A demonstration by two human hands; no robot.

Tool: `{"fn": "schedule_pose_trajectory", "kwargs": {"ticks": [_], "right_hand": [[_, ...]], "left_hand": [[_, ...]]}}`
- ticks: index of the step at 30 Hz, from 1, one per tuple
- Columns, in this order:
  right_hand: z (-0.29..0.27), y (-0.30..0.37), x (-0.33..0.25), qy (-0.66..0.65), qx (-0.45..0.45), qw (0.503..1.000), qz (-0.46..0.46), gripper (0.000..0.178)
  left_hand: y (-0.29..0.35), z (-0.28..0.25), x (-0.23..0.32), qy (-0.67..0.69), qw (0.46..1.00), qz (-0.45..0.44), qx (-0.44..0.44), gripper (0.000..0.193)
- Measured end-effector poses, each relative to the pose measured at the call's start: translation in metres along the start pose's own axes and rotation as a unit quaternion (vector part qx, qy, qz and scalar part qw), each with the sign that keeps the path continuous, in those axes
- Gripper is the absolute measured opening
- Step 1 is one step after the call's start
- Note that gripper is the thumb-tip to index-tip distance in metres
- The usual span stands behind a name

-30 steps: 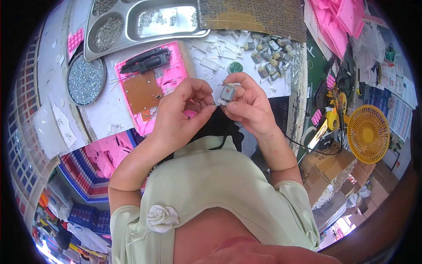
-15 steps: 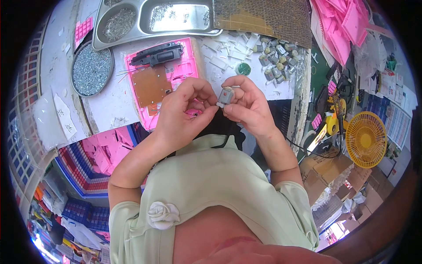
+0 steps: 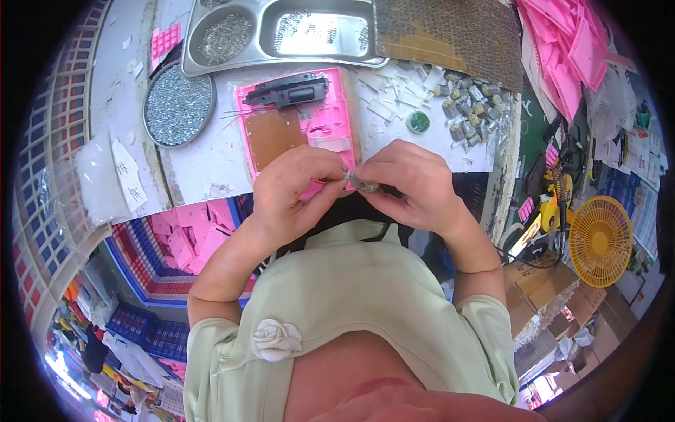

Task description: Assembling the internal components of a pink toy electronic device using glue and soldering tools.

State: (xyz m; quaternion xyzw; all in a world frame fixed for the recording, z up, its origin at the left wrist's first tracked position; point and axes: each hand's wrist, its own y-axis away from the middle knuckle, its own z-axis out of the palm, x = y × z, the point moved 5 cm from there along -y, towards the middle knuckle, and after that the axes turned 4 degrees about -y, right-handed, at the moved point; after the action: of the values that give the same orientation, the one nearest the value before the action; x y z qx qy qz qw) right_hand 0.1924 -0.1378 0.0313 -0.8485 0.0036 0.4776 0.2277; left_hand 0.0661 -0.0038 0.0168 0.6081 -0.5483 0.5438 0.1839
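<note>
- Right hand [image 3: 415, 181] pinches a small grey motor [image 3: 366, 186] by the pink casing's [image 3: 336, 116] near right corner.
- Left hand [image 3: 297, 186], fingertips together at the motor's left end, overlaps the casing's near edge; cannot tell what it grips.
- Right of the casing: green disc [image 3: 418, 122], then piled motors [image 3: 472, 114].
- Beyond the casing: metal tray [image 3: 295, 65].

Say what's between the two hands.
A small grey part, pinched by the right hand; the left hand has its fingertips at it. Shows in the head view.
</note>
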Motion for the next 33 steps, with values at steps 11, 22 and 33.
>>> {"fn": "schedule_pose_trajectory", "kwargs": {"ticks": [11, 22, 33], "right_hand": [[0.018, -0.015, -0.001, 0.012, -0.014, 0.999, -0.026, 0.043], [0.008, -0.009, 0.009, 0.052, 0.01, 0.999, -0.004, 0.036], [-0.025, -0.026, 0.041, 0.067, 0.1, 0.987, 0.11, 0.028]], "left_hand": [[0.017, -0.014, -0.009, -0.045, 0.997, -0.055, 0.015, 0.024], [0.004, -0.025, -0.025, -0.174, 0.981, -0.071, 0.051, 0.027], [-0.022, 0.007, -0.02, -0.386, 0.922, 0.005, -0.032, 0.021]]}}
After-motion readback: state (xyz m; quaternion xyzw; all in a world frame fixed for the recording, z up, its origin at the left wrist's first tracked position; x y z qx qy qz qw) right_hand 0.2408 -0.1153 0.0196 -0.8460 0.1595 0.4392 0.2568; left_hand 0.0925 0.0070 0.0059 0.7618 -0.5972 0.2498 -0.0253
